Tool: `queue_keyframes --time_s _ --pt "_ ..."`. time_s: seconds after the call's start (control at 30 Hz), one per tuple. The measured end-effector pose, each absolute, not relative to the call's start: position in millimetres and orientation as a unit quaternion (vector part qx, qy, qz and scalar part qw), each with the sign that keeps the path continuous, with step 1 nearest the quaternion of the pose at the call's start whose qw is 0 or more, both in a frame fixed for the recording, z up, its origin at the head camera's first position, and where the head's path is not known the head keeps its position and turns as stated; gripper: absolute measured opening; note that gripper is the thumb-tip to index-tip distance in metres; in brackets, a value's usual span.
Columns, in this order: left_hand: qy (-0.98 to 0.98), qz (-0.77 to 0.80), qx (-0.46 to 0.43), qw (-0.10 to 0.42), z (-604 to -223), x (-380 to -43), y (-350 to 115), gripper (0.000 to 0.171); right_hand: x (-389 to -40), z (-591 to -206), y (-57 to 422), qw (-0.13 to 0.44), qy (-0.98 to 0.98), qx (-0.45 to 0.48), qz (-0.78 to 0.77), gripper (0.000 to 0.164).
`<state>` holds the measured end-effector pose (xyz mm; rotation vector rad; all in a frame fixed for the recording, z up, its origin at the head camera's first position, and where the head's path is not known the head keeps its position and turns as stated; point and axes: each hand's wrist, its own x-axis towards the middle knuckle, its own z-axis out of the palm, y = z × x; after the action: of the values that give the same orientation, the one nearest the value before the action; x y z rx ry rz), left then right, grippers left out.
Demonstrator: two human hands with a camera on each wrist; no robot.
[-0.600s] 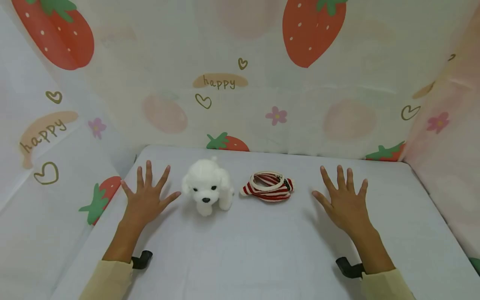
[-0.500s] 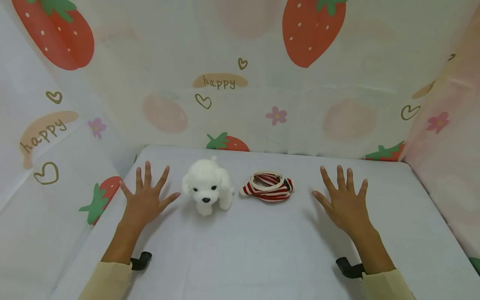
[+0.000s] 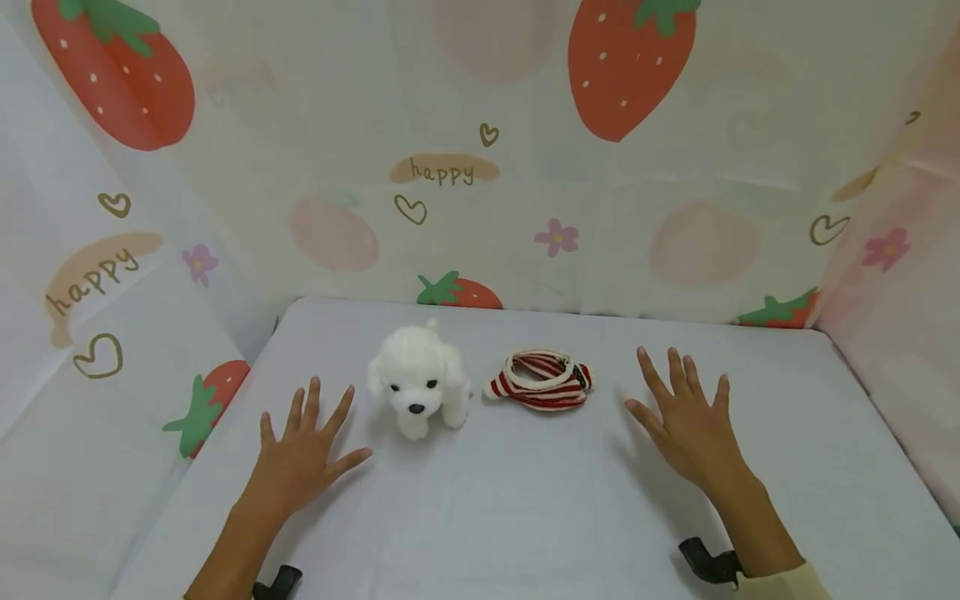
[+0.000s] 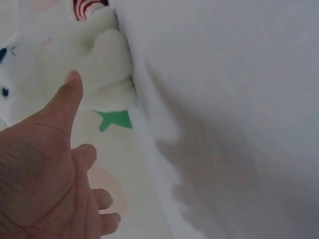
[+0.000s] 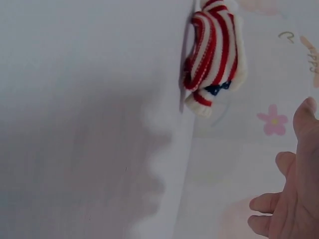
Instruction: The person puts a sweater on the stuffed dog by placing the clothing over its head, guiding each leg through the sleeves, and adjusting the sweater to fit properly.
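Observation:
A white plush dog (image 3: 415, 375) with black eyes and nose stands on the white table, left of the middle in the head view. Just right of it lies a small red-and-white striped knitted pet sweater (image 3: 542, 387), its cream-edged neck opening upward. My left hand (image 3: 296, 462), fingers spread and holding nothing, hovers to the front left of the dog. To the right of the sweater my right hand (image 3: 686, 433) is likewise spread above the table, with nothing in it. The left wrist view shows the dog's body (image 4: 99, 64) beyond my thumb; the right wrist view shows the sweater (image 5: 214, 50) ahead.
The white-covered table (image 3: 480, 517) has cloth walls on its far side and both flanks, printed with strawberries, hearts and flowers. Its back edge runs close behind the dog and sweater. A black wrist mount (image 3: 708, 562) sits on my right wrist, another (image 3: 277, 583) on my left.
My left hand has drawn back toward the front edge. My right hand has shifted slightly, its fingers a little closer together. The whole scene sits slightly lower in view; dog and sweater stay in place.

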<state>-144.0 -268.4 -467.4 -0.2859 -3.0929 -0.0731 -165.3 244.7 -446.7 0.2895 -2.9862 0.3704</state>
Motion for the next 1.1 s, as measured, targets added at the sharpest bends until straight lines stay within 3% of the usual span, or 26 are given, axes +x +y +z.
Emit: queue_keyframes --time_s 0.3,0.73,1.1 --pt "-0.99 -0.031 -0.14 0.009 -458.8 -111.3 -226.5 0.088 -151.7 -442.0 246.1 0.044 -0.981 0.119 0.147 0.075" --pt "-0.97 -0.127 -0.173 -0.115 -438.0 -88.4 -172.5 0.08 -148.0 -440.7 239.0 0.02 -0.969 0.138 0.206 0.073" --pt "-0.962 -0.141 -0.23 -0.043 -438.4 -98.4 -134.7 0.07 -152.4 -437.4 223.8 0.019 -0.96 0.147 0.237 0.071"
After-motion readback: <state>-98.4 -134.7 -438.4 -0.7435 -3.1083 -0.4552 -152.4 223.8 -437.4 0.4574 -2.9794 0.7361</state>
